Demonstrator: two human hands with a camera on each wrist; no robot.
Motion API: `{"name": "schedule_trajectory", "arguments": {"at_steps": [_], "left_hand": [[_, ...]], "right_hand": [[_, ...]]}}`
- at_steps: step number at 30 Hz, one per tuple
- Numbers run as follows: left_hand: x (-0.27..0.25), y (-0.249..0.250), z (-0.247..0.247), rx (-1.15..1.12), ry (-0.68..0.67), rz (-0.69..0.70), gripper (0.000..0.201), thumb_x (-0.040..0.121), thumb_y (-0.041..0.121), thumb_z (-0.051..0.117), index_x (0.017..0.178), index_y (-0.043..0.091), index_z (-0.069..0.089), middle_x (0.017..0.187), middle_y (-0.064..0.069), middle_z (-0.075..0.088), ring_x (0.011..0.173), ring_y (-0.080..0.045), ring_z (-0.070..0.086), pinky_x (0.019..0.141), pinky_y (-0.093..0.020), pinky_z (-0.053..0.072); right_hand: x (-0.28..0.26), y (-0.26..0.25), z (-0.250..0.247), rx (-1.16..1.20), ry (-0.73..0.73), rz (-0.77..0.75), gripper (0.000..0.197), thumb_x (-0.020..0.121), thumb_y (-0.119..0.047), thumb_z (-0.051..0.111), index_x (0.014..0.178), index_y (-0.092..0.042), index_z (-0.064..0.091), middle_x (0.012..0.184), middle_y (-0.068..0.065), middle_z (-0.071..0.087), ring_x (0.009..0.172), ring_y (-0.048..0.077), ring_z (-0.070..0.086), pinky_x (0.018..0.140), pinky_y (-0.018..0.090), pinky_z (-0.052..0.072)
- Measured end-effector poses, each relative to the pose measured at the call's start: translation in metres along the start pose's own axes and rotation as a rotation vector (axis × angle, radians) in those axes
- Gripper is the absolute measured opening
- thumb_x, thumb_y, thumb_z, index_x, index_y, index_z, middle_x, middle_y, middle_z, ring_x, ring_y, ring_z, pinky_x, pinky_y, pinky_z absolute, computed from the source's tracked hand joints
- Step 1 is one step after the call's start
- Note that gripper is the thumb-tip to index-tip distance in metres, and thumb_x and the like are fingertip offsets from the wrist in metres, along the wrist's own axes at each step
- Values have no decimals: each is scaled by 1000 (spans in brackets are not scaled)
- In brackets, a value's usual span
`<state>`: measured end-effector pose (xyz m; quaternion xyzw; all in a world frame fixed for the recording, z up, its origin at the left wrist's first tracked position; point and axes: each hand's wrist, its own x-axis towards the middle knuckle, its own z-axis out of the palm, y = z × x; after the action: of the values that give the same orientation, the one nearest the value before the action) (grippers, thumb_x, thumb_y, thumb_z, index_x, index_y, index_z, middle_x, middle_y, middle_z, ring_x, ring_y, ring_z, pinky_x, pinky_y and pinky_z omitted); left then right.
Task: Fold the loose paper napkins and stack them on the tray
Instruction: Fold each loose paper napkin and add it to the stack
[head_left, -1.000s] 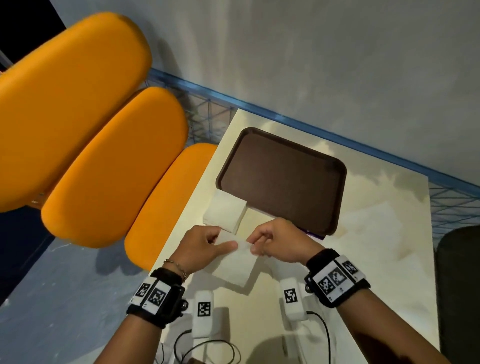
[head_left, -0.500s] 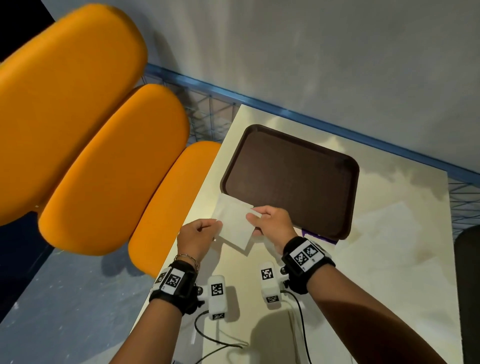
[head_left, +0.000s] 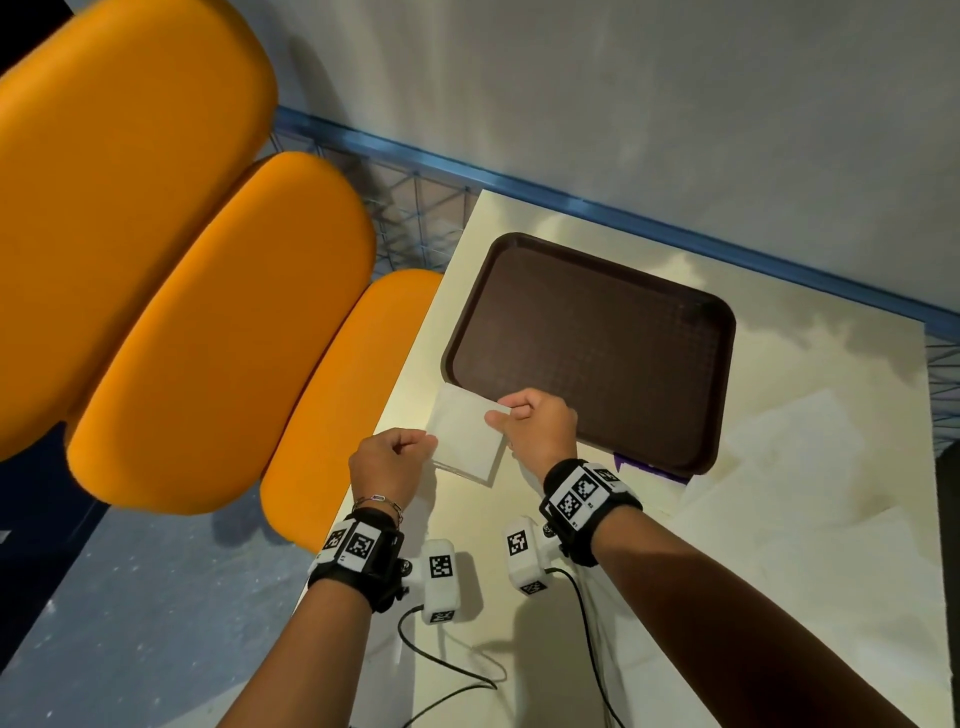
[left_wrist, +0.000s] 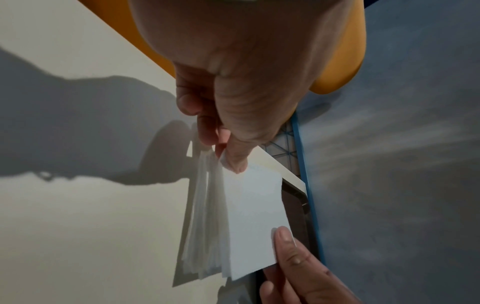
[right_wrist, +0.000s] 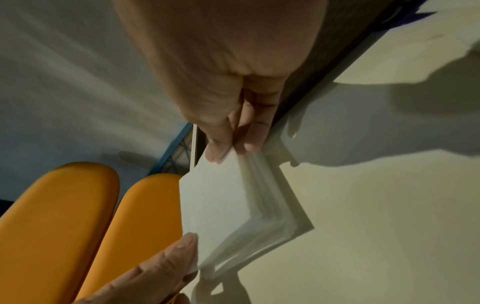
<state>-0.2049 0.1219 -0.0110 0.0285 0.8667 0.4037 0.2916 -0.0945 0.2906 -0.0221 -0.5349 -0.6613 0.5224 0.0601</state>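
Pinching opposite corners, the left hand (head_left: 390, 464) and right hand (head_left: 540, 427) hold a folded paper napkin (head_left: 466, 437) between them. It hangs just above the cream table (head_left: 779, 545), right beside the near edge of the brown tray (head_left: 719, 332). The napkin is white, square and soft, maybe many thin layers. The tray looks bumpy with round corners.

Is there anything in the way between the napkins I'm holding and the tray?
Nothing visible. Both hands, left hand and right hand, pinch the stack of napkins at opposite corners, right beside the near-left corner of the tray. The tray's brown surface holds nothing, and only its low rim lies between.
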Motion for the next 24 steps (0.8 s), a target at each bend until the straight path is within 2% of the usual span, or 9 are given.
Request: {"name": "schedule_trajectory", "arguments": {"at_steps": [3,8,11,14,17,19,20,22,24], "left_hand": [[2,0,1,19,9,17,7,89,29,81,91,22,81,86,11,75,83,-6,66,66,-15,44],[4,-1,3,47,12,21,6,92,29,79,91,23,79,88,10,74,89,-15,68,67,-18,45],[7,-1,3,54,35,1,13,89,33,81,96,23,78,92,6,75,93,-20,70,76,-26,51],[6,2,1,108,93,37,27,84,42,83,102,25,72,99,3,71,98,-22,67,85,-37,55],[-7,6,1,149,109,175,33,81,47,85,102,27,69,100,3,67,91,-18,64,79,-37,54],[-18,7,6,211,6,310,25,83,44,85,98,31,72,97,8,67,84,-12,64,72,-31,52],[-22,5,11,272,-67,361,23,84,43,84,101,32,73,99,9,67,83,-10,64,71,-29,51],[-28,4,20,401,-164,389,28,87,40,82,112,31,74,110,7,65,87,-11,65,75,-29,50],[-35,5,26,452,-154,374,33,88,37,81,118,26,74,117,3,64,97,-17,66,82,-32,52]], "right_hand": [[4,1,2,11,15,-14,17,73,-34,91,79,-38,76,71,-18,74,102,33,69,79,51,64],[6,1,5,10,10,4,21,75,-31,94,78,-29,73,71,-8,74,97,33,72,79,50,65],[0,-3,-1,-17,27,-26,25,79,-29,93,95,-25,74,83,-7,74,93,24,71,84,41,63],[-11,-7,-18,2,63,-58,42,80,-29,93,115,-18,72,92,-6,73,89,14,70,82,30,60],[-25,13,-49,19,75,-42,40,74,-32,95,107,-28,73,95,-10,72,90,14,73,81,41,66],[-42,36,-80,-78,16,-57,38,71,-31,95,101,-31,73,98,-11,73,95,13,72,84,45,64],[-52,50,-97,-174,-39,-74,40,71,-30,95,105,-32,73,104,-11,73,99,11,71,90,43,63],[-76,77,-129,-425,-199,-100,52,75,-30,94,121,-32,71,122,-9,68,110,10,66,101,35,56],[-102,105,-154,-638,-314,-124,67,76,-32,93,136,-31,65,135,-9,60,124,13,57,108,27,46]]}}
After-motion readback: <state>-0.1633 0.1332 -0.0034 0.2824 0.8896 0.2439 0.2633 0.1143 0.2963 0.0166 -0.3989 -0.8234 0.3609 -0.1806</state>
